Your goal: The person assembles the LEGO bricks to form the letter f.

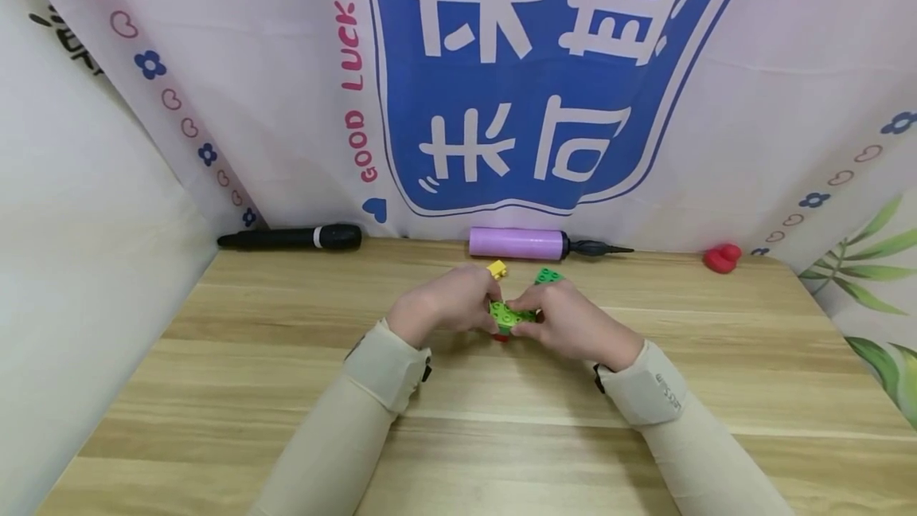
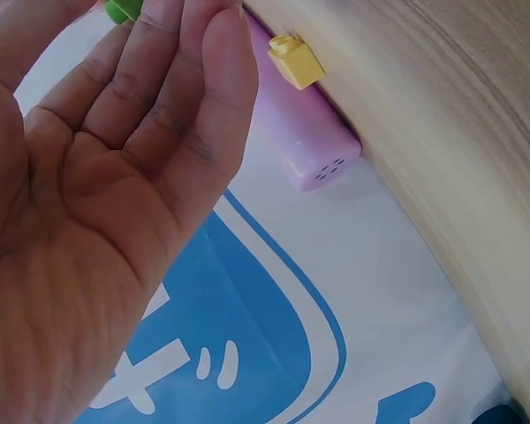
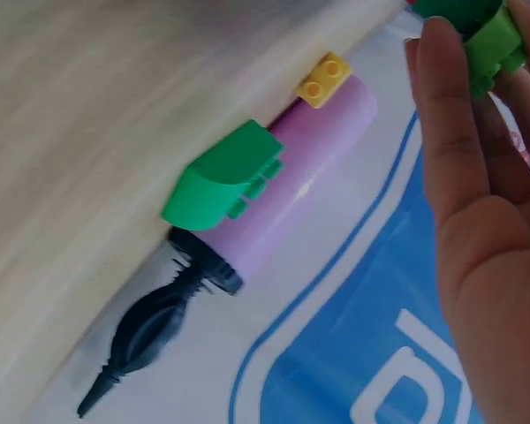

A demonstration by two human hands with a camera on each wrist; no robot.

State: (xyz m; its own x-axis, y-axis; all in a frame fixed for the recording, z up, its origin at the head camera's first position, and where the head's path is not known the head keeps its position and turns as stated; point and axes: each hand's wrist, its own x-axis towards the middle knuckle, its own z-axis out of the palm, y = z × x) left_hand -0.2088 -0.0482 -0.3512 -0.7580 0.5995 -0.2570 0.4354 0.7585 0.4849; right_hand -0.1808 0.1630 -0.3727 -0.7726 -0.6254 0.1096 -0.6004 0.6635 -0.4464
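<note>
Over the middle of the table, both hands hold a light green toy brick (image 1: 505, 317) between them. My left hand (image 1: 462, 299) pinches its left end, while the right hand (image 1: 573, 321) grips the right end with thumb and fingers. A bit of a red piece (image 1: 501, 338) shows just below it. In the right wrist view, a dark green piece (image 3: 464, 12) sits against the light green brick (image 3: 495, 46). Just beyond the hands stand a small yellow brick (image 1: 497, 269) and a green brick with a curved side (image 3: 221, 177). The left wrist view hides most of the held brick behind the fingers.
A purple pump (image 1: 517, 244) with a black nozzle lies along the table's back edge, by the printed curtain (image 1: 286, 102). To its left is a black, pen-shaped object (image 1: 286, 239). At the back right sits a small red object (image 1: 722, 258).
</note>
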